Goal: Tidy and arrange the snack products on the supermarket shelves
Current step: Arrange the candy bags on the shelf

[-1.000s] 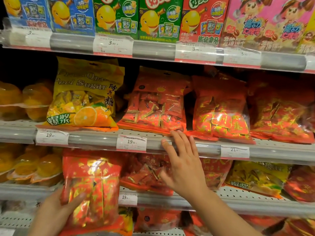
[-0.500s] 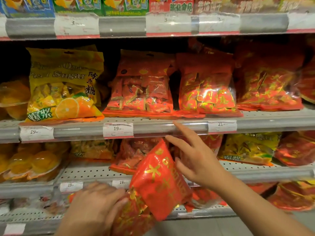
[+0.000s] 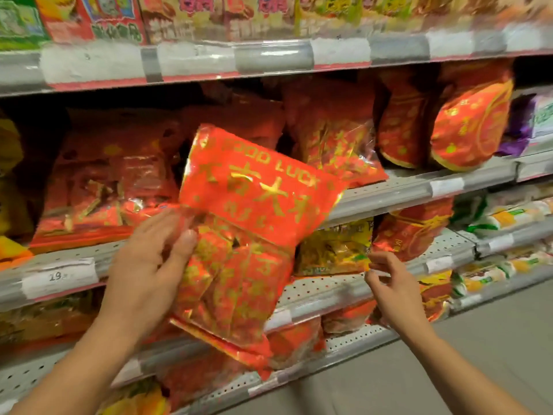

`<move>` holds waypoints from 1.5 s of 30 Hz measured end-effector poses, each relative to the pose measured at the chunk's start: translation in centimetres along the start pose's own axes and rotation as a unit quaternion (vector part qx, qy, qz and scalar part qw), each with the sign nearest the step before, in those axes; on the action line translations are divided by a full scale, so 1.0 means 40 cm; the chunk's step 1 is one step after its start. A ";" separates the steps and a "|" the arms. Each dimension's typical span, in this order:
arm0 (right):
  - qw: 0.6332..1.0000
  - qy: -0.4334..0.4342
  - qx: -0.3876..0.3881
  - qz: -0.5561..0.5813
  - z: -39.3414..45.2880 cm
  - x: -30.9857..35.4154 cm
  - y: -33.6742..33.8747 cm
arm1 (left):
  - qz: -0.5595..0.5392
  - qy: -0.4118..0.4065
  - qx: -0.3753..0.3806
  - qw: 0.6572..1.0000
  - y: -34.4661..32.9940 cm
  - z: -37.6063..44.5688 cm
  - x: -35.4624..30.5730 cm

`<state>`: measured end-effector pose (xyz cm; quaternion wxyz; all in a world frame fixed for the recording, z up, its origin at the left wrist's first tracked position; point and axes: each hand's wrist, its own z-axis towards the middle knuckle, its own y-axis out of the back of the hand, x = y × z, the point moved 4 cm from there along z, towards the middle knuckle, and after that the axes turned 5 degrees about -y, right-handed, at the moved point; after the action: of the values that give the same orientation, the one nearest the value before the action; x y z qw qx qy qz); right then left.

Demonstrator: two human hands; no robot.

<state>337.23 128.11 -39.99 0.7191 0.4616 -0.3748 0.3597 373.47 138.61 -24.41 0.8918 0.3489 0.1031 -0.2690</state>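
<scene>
Raised higher than half a second ago and now upright before the middle shelf (image 3: 419, 190): crinkly, glossy red-and-gold foil bag (image 3: 248, 235), flat and rectangular, pinched at its left edge by left hand (image 3: 143, 277), right hand (image 3: 392, 292) loosely spread, empty, off to the side.

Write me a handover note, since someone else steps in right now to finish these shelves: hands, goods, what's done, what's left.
Left hand: holds the red GOOD LUCK candy bag by its left edge, tilted in the air in front of the shelves.
Right hand: empty, fingers loosely curled, near the yellow bag on the lower shelf.
Middle shelf: red candy bags stand along it, with a gap behind the held bag.
Done: bag picked up.
Left: probably set it upright in that gap, then straighten the neighbours.
</scene>
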 end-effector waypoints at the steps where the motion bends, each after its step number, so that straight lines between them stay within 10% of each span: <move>1: 1.000 -0.005 -0.005 -0.006 0.024 -0.005 0.006 | 0.000 0.038 -0.028 0.999 -0.012 0.025 0.001; 10: 0.994 -0.083 0.020 -0.064 0.247 -0.064 -0.040 | 0.070 0.056 -0.129 0.988 -0.080 0.103 0.072; 17: 0.962 -0.240 0.076 0.105 0.313 -0.102 -0.119 | 0.113 0.046 -0.142 0.982 -0.087 0.105 0.052; 32: 0.975 -0.066 0.211 0.000 0.241 -0.046 -0.057 | 0.130 0.046 -0.158 0.978 -0.082 0.097 0.032; 45: 0.971 0.097 0.182 -0.124 0.155 -0.002 0.064 | 0.143 0.032 -0.165 0.975 -0.089 0.095 0.039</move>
<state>333.70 123.10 -37.23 0.6948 0.5907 -0.1711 0.3730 372.81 133.24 -24.22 0.9627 0.2162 0.1231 -0.1065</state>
